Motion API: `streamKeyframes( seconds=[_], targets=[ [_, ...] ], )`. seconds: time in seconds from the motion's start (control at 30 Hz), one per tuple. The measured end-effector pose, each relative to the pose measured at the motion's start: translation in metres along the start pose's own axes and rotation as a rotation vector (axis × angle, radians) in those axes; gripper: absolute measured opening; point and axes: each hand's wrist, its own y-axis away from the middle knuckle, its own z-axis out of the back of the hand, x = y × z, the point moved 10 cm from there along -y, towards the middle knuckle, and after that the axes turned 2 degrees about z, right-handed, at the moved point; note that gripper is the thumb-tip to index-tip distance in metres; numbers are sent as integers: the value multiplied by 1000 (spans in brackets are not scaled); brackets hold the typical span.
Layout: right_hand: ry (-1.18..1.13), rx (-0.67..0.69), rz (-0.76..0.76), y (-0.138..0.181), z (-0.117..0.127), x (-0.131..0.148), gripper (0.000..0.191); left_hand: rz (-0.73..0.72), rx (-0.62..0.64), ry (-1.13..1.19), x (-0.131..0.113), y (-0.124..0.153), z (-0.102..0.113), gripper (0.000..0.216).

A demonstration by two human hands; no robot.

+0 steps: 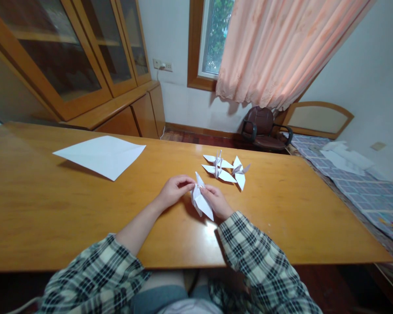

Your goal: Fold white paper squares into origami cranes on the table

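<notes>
A white folded paper crane (203,205) is held just above the table, its wings spread out. My left hand (173,191) pinches its left side between thumb and fingertips. On the opposite side, my right hand (217,201) grips the crane with the thumb on top near its middle. Part of the paper is hidden under the fingers. Beyond my right hand stand three finished paper cranes: one at the back (221,162), one in front of it (219,172) and one to the right (239,172).
A creased white paper sheet (106,157) lies on the wooden table (85,218) at the far left. Behind the table are a glass-fronted cabinet (118,93) and a brown armchair (261,126). A bed with a checked cover (350,174) stands at the right.
</notes>
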Motion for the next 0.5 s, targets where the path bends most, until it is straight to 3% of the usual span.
streamKeyframes(
  seconds=[0.13,0.33,0.5],
  targets=[
    [82,2,47,1,-1,5,44,97,-15,90,10,0,-1,25],
    [366,-106,278,2,6,30,36,170,-129,222,26,1,-1,38],
    [420,-172,327,3,11,38,35,135,-127,117,15,2,-1,38]
  ],
)
